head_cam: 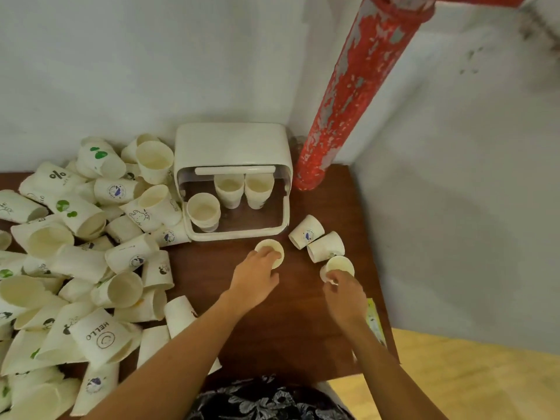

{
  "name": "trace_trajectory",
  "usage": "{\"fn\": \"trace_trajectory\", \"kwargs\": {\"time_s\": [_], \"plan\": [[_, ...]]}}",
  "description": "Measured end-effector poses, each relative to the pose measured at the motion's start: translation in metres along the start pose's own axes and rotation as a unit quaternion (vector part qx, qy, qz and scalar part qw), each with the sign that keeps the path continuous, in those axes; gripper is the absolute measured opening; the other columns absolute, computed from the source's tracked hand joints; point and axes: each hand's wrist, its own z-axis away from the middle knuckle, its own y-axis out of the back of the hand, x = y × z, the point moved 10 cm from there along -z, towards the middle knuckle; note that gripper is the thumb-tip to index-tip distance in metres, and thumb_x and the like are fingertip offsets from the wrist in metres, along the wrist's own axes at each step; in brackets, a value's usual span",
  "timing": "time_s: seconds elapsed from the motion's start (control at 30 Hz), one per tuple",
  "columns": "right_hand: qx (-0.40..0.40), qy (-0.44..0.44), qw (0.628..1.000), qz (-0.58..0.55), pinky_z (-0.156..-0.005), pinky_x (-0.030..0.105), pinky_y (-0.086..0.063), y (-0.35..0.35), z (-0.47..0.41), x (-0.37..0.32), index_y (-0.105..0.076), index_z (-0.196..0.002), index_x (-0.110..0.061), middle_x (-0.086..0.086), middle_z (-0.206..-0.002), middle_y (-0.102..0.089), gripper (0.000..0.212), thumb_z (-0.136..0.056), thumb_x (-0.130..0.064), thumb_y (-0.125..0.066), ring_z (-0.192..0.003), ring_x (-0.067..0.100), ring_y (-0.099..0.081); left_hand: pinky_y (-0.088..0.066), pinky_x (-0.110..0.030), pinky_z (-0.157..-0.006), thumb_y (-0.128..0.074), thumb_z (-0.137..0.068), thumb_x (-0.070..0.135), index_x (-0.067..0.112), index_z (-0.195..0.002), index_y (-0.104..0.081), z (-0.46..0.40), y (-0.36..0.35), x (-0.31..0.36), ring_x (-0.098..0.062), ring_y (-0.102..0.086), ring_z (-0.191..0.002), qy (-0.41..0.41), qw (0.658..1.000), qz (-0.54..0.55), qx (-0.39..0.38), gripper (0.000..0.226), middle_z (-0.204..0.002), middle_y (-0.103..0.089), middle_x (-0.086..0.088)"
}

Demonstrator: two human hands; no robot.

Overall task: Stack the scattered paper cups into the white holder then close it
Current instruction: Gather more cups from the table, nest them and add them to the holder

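Note:
The white holder [231, 140] stands at the back of the brown table with its front open. Inside it are three upright cup stacks [203, 211]. My left hand [254, 278] grips an upright paper cup [270, 246] just in front of the holder. My right hand [345, 294] pinches the rim of another upright cup [340, 265] to the right. Two more cups [306, 231] [325, 247] lie on their sides beside the holder's right corner. A large heap of scattered paper cups [75, 262] covers the left of the table.
A red, peeling pipe [348, 95] rises at the table's back right corner, close to the holder. White walls enclose the back and right. The table's right edge [378, 286] runs just beyond my right hand, with a yellow floor below.

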Motion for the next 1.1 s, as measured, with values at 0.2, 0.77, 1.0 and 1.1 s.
{"fn": "trace_trajectory", "kwargs": {"time_s": [0.2,0.77,1.0,1.1], "plan": [[-0.082,0.025,0.993,0.082,-0.092,0.041,-0.050,0.001,-0.022,0.029,-0.058,-0.131,-0.020,0.004,-0.130,-0.059,0.040,-0.091,-0.015,-0.054,-0.116,0.026,-0.056,-0.052,-0.037,-0.085,-0.054,-0.091,0.017,0.018,-0.130,-0.051,-0.019,-0.025,0.003,-0.026,-0.054,-0.113,0.052,0.997,-0.042,-0.029,0.039,-0.133,-0.052,0.000],[-0.073,0.204,0.975,0.039,-0.074,0.019,-0.040,0.011,-0.040,-0.036,-0.068,-0.115,-0.020,-0.004,-0.112,-0.066,0.024,-0.095,-0.026,-0.056,-0.100,0.010,-0.056,-0.048,-0.027,-0.089,-0.060,-0.092,0.020,0.019,-0.115,-0.065,-0.018,0.031,0.017,-0.015,-0.056,-0.109,0.104,0.984,-0.002,0.144,0.024,-0.119,-0.064,0.003],[-0.064,0.272,0.960,-0.013,-0.088,0.026,-0.049,0.003,-0.026,-0.135,-0.066,-0.120,-0.020,-0.004,-0.117,-0.066,0.027,-0.095,-0.026,-0.059,-0.106,0.010,-0.055,-0.050,-0.031,-0.084,-0.065,-0.088,0.011,0.012,-0.112,-0.069,0.022,0.114,-0.013,-0.022,-0.061,-0.104,0.086,0.963,0.018,0.255,0.024,-0.113,-0.067,-0.003],[-0.061,0.292,0.954,-0.031,-0.089,0.028,-0.051,-0.003,-0.017,-0.168,-0.066,-0.120,-0.020,-0.004,-0.118,-0.066,0.026,-0.095,-0.024,-0.060,-0.105,0.010,-0.056,-0.046,-0.028,-0.078,-0.065,-0.087,0.007,0.009,-0.107,-0.071,0.036,0.148,-0.039,-0.023,-0.060,-0.097,0.084,0.951,0.022,0.296,0.021,-0.105,-0.067,-0.004]]}}
